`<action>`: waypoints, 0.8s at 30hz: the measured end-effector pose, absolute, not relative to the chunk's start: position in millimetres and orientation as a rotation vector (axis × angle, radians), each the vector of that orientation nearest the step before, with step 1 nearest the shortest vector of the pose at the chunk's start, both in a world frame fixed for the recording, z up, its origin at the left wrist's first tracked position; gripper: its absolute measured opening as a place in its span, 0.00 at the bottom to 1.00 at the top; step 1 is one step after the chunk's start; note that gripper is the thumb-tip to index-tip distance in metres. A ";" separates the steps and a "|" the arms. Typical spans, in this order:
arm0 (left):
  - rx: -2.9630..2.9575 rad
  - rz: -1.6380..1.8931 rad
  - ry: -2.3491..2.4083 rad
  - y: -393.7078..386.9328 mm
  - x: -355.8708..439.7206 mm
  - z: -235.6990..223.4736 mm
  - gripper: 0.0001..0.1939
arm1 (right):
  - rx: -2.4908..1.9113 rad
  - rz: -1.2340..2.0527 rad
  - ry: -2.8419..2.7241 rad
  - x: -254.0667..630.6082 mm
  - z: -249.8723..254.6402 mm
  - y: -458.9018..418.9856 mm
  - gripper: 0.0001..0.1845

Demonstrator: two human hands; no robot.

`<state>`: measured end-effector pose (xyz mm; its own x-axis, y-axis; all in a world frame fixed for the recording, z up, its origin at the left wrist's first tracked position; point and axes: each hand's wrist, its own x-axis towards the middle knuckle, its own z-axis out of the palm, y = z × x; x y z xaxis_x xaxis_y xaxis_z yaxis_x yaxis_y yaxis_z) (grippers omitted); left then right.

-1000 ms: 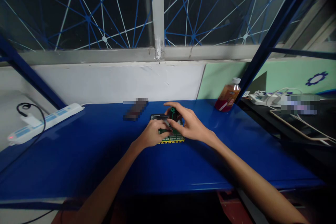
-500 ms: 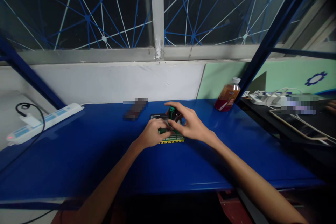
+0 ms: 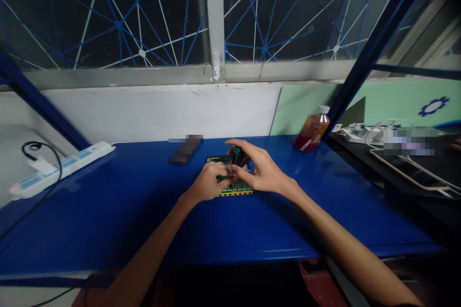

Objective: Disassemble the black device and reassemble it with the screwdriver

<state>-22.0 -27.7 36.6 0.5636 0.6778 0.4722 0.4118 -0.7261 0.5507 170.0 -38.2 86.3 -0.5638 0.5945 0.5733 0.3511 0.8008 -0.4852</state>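
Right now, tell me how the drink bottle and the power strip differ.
Pose: the drink bottle stands on its base, while the power strip lies flat.
Shape: the bottle is stout and rounded; the strip is long and narrow.
Colour: the bottle shows orange-red under a white cap; the strip is white with light blue panels.
Shared: both have white parts and are toward the sides of the blue table.

A workshop-like space: blue metal bench [image 3: 144, 220], power strip [image 3: 65, 168], screwdriver-like tool [image 3: 237, 155].
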 end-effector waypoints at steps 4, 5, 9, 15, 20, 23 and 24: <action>2.457 0.928 0.856 -28.2 -23.7 39.5 0.07 | -0.715 0.417 -2.240 169.8 87.1 -38.9 0.29; 2.464 0.926 0.856 -28.4 -24.1 39.7 0.08 | -0.719 0.415 -2.243 169.7 87.4 -39.1 0.29; 2.472 0.949 0.855 -27.6 -24.8 38.1 0.07 | -0.744 0.408 -2.249 169.8 87.6 -39.4 0.28; 2.482 1.103 0.916 -22.4 -25.1 31.4 0.07 | -0.798 0.353 -2.223 169.7 86.2 -38.9 0.26; 2.446 1.082 0.893 -23.9 -25.1 32.7 0.09 | -0.772 0.320 -2.230 169.0 88.3 -40.7 0.27; 2.438 1.032 0.876 -26.0 -24.5 35.7 0.09 | -0.751 0.339 -2.243 169.5 88.3 -41.3 0.27; 2.443 1.012 0.865 -26.4 -24.3 36.6 0.09 | -0.748 0.349 -2.247 169.7 87.8 -41.3 0.28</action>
<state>-24.3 -26.4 36.6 0.5567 0.6567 0.5088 0.4009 -0.7488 0.5278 169.7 -41.3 87.8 -0.5641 0.6074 0.5593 0.4093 0.7940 -0.4495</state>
